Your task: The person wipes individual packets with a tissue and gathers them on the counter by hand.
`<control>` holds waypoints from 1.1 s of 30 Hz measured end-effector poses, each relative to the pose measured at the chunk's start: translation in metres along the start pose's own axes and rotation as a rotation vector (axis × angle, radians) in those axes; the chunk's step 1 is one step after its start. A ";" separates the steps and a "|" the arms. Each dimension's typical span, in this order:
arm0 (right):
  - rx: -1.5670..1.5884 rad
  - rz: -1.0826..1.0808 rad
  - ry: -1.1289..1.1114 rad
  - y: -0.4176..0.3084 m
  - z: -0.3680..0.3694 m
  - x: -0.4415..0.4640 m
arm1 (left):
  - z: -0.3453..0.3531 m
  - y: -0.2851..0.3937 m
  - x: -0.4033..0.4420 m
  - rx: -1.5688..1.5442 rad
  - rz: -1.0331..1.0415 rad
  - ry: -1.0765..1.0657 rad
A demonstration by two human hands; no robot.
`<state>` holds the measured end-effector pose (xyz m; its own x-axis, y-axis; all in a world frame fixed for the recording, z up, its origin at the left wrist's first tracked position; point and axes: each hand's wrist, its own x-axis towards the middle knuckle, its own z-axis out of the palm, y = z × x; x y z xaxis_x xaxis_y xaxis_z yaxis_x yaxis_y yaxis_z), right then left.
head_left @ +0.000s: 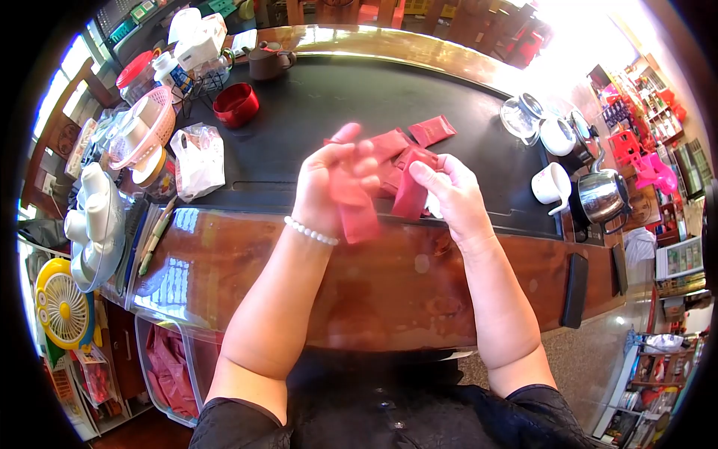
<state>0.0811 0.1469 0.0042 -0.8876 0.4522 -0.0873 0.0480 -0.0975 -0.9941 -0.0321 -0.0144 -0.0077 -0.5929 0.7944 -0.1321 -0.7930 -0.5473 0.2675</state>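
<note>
My left hand (333, 176), with a white bead bracelet at the wrist, is over the near edge of the black tray, smeared by motion. Its fingers curl about a long red packet (361, 222), also blurred, which hangs down over the wooden rim. Beside it, my right hand (455, 196) pinches another red packet (410, 196) between thumb and fingers. Something small and white shows under the right fingers. Just beyond both hands lie several red packets (389, 144) in a loose pile, and one red packet (432, 131) sits slightly apart at the pile's far right.
The black tray (336, 97) is set in a glossy wooden table (396, 292). To the left stand a red bowl (236, 105), a white plastic bag (198, 161) and a pink basket (161, 123). On the right are a white cup (551, 185), a metal kettle (600, 196) and a dark phone (574, 290).
</note>
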 end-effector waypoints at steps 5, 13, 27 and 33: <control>0.137 -0.119 0.015 -0.002 0.006 -0.003 | 0.028 -0.021 -0.013 0.417 -0.278 0.080; -0.210 -0.258 0.198 0.002 0.005 -0.004 | 0.016 -0.035 -0.011 0.494 -0.274 0.044; 0.019 -0.199 0.159 -0.003 0.003 -0.005 | 0.021 -0.029 -0.012 0.261 -0.304 -0.096; 0.260 -0.343 0.152 -0.008 0.007 -0.010 | 0.012 -0.030 -0.008 0.257 -0.320 -0.082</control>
<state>0.0865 0.1364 0.0137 -0.7542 0.6200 0.2162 -0.3709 -0.1306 -0.9194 -0.0019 -0.0010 -0.0028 -0.3009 0.9378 -0.1732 -0.8682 -0.1943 0.4565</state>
